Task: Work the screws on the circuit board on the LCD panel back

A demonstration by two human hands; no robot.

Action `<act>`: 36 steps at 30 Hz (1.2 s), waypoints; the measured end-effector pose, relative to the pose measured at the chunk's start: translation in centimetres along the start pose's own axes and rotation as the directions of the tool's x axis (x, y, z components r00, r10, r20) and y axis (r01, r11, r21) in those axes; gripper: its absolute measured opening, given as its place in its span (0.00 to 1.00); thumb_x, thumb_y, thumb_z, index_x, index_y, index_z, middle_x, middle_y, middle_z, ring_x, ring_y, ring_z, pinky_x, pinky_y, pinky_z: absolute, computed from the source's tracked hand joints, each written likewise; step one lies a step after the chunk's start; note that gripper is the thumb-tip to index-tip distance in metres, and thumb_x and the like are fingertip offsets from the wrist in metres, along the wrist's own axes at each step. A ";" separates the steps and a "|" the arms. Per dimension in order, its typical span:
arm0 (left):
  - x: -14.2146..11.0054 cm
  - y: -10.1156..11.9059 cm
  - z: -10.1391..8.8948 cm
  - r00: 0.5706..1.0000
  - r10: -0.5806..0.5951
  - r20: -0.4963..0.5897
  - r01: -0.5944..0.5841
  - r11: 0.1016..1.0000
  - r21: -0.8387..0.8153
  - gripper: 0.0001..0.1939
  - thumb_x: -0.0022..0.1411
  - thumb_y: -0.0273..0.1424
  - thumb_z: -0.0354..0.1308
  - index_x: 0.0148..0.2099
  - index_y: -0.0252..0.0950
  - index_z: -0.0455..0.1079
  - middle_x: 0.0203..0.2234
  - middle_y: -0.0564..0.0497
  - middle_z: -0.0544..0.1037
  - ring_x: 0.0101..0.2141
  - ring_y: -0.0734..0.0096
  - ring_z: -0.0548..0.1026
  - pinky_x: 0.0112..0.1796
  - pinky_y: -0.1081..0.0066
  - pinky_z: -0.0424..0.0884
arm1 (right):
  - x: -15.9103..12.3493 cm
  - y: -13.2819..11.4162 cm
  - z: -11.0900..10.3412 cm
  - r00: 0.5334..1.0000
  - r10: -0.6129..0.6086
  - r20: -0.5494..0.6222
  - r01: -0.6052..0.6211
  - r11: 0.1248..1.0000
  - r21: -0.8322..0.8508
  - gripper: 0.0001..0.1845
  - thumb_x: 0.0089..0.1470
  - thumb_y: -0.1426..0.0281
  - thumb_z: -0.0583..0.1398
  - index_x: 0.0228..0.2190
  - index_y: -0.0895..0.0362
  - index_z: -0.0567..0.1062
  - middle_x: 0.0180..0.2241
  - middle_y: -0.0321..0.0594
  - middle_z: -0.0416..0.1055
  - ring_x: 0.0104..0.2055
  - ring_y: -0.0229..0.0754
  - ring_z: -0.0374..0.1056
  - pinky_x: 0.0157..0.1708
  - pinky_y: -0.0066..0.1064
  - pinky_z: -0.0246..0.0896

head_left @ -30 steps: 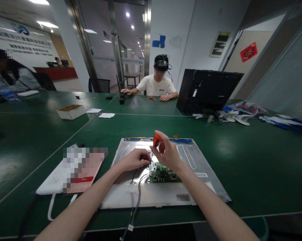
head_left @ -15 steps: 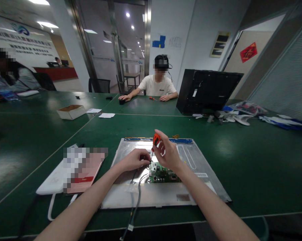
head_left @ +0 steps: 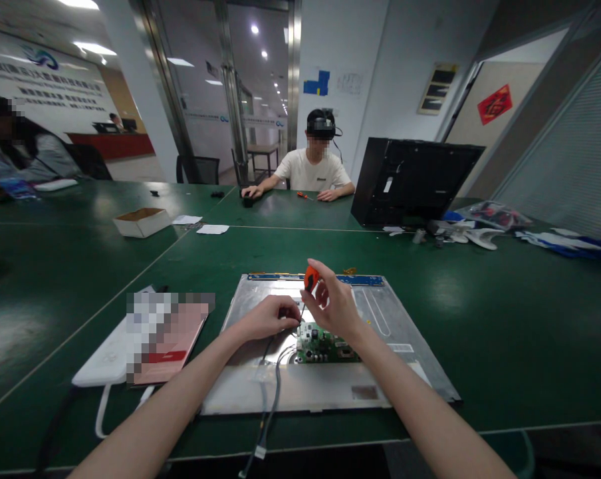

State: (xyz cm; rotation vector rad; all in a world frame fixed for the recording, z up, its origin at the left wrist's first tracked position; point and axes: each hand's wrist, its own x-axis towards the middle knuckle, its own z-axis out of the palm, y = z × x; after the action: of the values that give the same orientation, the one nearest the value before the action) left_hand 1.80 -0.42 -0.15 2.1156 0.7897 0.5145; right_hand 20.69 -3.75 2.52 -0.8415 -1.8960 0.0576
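My right hand (head_left: 338, 303) grips the orange and black handle of a screwdriver (head_left: 311, 277), its thin shaft slanting down toward the upper left corner of a green circuit board (head_left: 320, 344). Close by that corner, my left hand (head_left: 268, 317) is closed, thumb and fingers pinched beside the screwdriver's tip; what they hold is too small to tell. Beneath both hands lies a flat metal display panel (head_left: 325, 387) with a blue strip board (head_left: 363, 280) along its far edge. Grey cables (head_left: 278, 382) run from beside the board over the panel's near edge.
Left of the panel lie a white power bank-like block (head_left: 106, 359) and a pink booklet-like item (head_left: 191, 332). Farther off are an open white box (head_left: 141, 223), papers (head_left: 213, 229) and a black monitor (head_left: 415, 179). Across the green table sits a person (head_left: 313, 169).
The screwdriver's handle has turned slightly in my right hand, while my left hand stays in place. Across the table, the person's hand on a small black object has shifted slightly right.
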 end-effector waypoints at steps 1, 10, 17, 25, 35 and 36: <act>0.0 -0.1 0.0 1.000 0.001 0.001 -0.001 1.000 0.000 0.05 0.57 0.27 0.58 0.37 0.33 0.73 0.30 0.51 0.76 0.32 0.71 0.72 0.35 0.73 0.66 | 0.0 0.0 -0.1 1.000 -0.001 0.012 0.001 1.000 0.006 0.33 0.55 0.72 0.57 0.60 0.51 0.52 0.32 0.35 0.71 0.20 0.32 0.60 0.19 0.25 0.57; 0.0 -0.2 0.1 1.000 -0.004 -0.006 0.004 1.000 -0.003 0.04 0.57 0.26 0.58 0.36 0.33 0.73 0.29 0.51 0.76 0.31 0.71 0.72 0.34 0.73 0.67 | 0.1 -0.3 -0.1 1.000 0.012 -0.002 -0.012 1.000 -0.022 0.32 0.55 0.73 0.56 0.59 0.52 0.53 0.26 0.30 0.67 0.18 0.32 0.60 0.19 0.25 0.56; 0.0 0.0 0.1 1.000 -0.003 -0.016 0.003 1.000 -0.002 0.04 0.57 0.26 0.58 0.35 0.33 0.73 0.28 0.52 0.75 0.30 0.71 0.72 0.33 0.73 0.67 | 0.1 -0.2 0.1 0.999 0.008 -0.043 -0.010 0.999 -0.051 0.30 0.55 0.68 0.60 0.57 0.51 0.57 0.25 0.27 0.66 0.17 0.29 0.57 0.19 0.24 0.53; 0.0 -0.1 0.0 1.000 0.011 -0.008 -0.011 1.000 -0.005 0.05 0.57 0.26 0.58 0.37 0.34 0.73 0.30 0.51 0.76 0.31 0.71 0.72 0.35 0.73 0.67 | 0.0 -0.2 -0.1 1.000 0.007 0.022 -0.007 1.000 0.003 0.35 0.53 0.75 0.56 0.61 0.52 0.51 0.26 0.31 0.67 0.19 0.32 0.60 0.18 0.24 0.55; 0.0 -0.2 0.1 1.000 0.001 -0.010 -0.001 1.000 -0.007 0.05 0.57 0.26 0.58 0.36 0.33 0.73 0.30 0.51 0.76 0.31 0.71 0.72 0.34 0.73 0.67 | 0.0 -0.2 0.1 1.000 0.006 -0.019 -0.007 0.999 -0.033 0.32 0.55 0.72 0.57 0.59 0.51 0.54 0.25 0.29 0.66 0.18 0.31 0.58 0.18 0.25 0.53; 0.0 -0.3 0.1 1.000 0.001 -0.011 -0.001 1.000 -0.007 0.05 0.57 0.26 0.58 0.36 0.33 0.73 0.30 0.51 0.76 0.31 0.71 0.72 0.34 0.73 0.67 | 0.0 -0.2 0.2 1.000 0.008 -0.023 -0.009 0.999 -0.034 0.32 0.55 0.72 0.58 0.58 0.51 0.54 0.26 0.29 0.66 0.18 0.31 0.58 0.18 0.25 0.53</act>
State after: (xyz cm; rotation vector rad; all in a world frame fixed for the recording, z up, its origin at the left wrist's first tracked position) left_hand 1.78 -0.33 -0.43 2.1087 0.7917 0.5295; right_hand 20.45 -3.84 2.56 -0.8695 -1.8769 0.0212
